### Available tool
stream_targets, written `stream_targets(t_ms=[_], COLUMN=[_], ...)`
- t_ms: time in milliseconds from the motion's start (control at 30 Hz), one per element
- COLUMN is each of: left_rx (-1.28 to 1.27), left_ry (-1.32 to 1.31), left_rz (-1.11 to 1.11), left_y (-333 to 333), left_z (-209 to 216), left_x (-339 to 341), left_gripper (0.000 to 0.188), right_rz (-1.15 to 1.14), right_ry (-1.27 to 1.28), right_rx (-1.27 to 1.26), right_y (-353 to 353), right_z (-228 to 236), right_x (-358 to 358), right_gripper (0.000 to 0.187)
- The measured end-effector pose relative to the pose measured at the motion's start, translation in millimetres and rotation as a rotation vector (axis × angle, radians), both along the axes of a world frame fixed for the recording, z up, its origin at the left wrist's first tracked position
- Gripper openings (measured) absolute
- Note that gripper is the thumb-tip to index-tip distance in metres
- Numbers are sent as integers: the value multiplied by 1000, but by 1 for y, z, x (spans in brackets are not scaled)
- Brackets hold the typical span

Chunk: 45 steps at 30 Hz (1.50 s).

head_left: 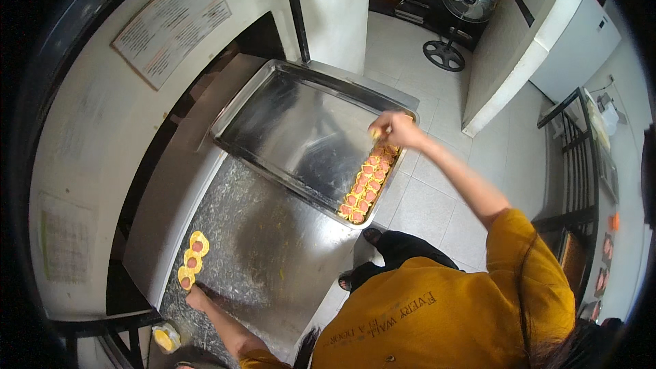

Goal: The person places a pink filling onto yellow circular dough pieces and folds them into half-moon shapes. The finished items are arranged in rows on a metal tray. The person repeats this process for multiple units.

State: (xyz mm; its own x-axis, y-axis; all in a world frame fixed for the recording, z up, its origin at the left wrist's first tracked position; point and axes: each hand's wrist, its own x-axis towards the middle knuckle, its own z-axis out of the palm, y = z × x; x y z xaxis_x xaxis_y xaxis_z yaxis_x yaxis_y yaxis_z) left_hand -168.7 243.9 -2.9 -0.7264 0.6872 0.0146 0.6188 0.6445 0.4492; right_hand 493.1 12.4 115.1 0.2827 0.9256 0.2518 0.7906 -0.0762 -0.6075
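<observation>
Over the right end of a large metal baking tray (301, 123), my right hand (398, 128) pinches a small yellow dough round (375, 134). Below it, rows of yellow dough pieces with pink sausage slices (367, 188) fill the tray's right side, close together. On the metal worktop at the left, three yellow dough rounds (193, 261), each with a sausage slice in its middle, lie in a slanting line. My left hand (197, 298) is at the nearest round, fingers closed against its edge; the fingertips are partly hidden.
The metal worktop (266, 232) is dusted with white flour. A small container with yellow contents (165, 338) stands at the lower left. Beyond the tray are a white pillar (335, 14), a standing fan (468, 0) and a tiled floor (427, 212). A dark rack (577, 150) is at the right.
</observation>
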Motion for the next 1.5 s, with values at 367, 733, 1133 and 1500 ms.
stream_targets(t_ms=[367,733,1133,1500], left_rx=[450,474,469,419], left_ry=[-746,-879,-882,-843], left_rz=[72,32,-36,-97], left_y=[-63,-131,-143,-148], left_z=[-25,-6,-7,-13], left_x=[27,81,99,88], left_gripper=[34,22,15,17], right_rz=[247,455,534,475], right_ry=[-305,-234,-205,-348], right_rx=[-547,-599,-497,-658], right_y=[30,34,35,47], right_z=[-64,-55,-75,-46], right_x=[119,108,121,91], right_gripper=[31,31,27,24])
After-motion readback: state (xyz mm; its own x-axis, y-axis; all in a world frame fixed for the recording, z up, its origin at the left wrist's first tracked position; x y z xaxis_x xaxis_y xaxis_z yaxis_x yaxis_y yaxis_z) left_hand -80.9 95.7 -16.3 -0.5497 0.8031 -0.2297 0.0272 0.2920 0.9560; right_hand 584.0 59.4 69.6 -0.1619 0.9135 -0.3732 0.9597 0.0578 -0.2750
